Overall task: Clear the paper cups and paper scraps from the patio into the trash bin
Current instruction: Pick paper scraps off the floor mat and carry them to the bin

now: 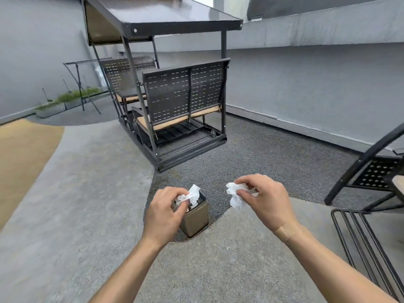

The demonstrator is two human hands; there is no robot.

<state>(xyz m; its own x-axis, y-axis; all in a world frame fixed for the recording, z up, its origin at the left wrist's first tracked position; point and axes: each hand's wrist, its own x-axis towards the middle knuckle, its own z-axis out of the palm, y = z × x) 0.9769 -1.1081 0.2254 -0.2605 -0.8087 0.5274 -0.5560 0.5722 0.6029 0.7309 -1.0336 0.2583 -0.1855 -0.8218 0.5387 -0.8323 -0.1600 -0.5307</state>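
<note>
Now at the drop: left hand (162,212) pinching a crumpled paper scrap (189,196) right over the open mouth of the small trash bin (195,219) on the patio floor; right hand (265,201) clamped on a second scrap (235,192), held off to the side. Next, likely: loosen left fingers, then swing right across above the bin. No paper cups in view.

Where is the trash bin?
The trash bin stands on the ground low in the middle of the head view, just below the left hand holding crumpled paper.
</note>
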